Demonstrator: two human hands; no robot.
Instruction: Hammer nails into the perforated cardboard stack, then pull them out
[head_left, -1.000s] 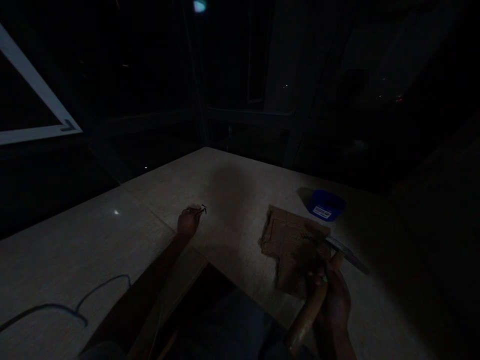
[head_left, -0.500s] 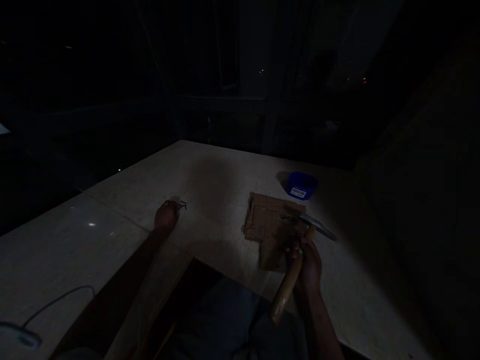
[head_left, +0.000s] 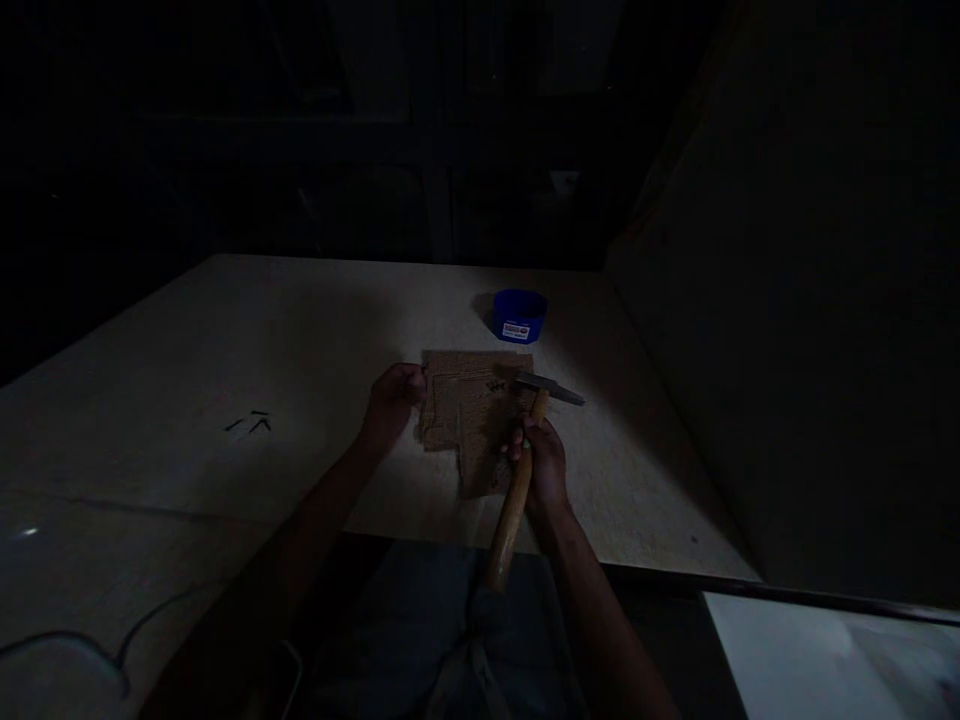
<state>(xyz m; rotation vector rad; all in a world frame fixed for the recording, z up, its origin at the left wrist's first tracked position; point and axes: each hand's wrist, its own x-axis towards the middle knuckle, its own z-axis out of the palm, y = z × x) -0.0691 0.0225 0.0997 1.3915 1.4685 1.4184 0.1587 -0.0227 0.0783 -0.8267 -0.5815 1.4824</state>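
My right hand (head_left: 546,462) is wrapped around the wooden handle of a hammer (head_left: 510,520). Its metal head lies over the right side of a brown, cardboard-like piece (head_left: 442,400) with a notched lower left corner. Beside the left edge of that piece is my left hand (head_left: 396,400), thumb and fingers pinched together; what they hold, if anything, is too dark to make out. Several thin dark nails (head_left: 259,420) lie loose on the table to the left. A small cluster of dark nail-like bits (head_left: 495,386) shows on the brown piece.
Behind the brown piece stands a blue tub (head_left: 517,318) with a white label. A pale table (head_left: 337,310) carries everything, bounded by a dark wall (head_left: 750,350) at right. A cable (head_left: 67,640) lies at the lower left, and a white surface (head_left: 810,650) shows lower right.
My left hand has left the loose nails and moved right to the brown piece's edge. The view has swung to the right. My right hand still grips the hammer over the piece.
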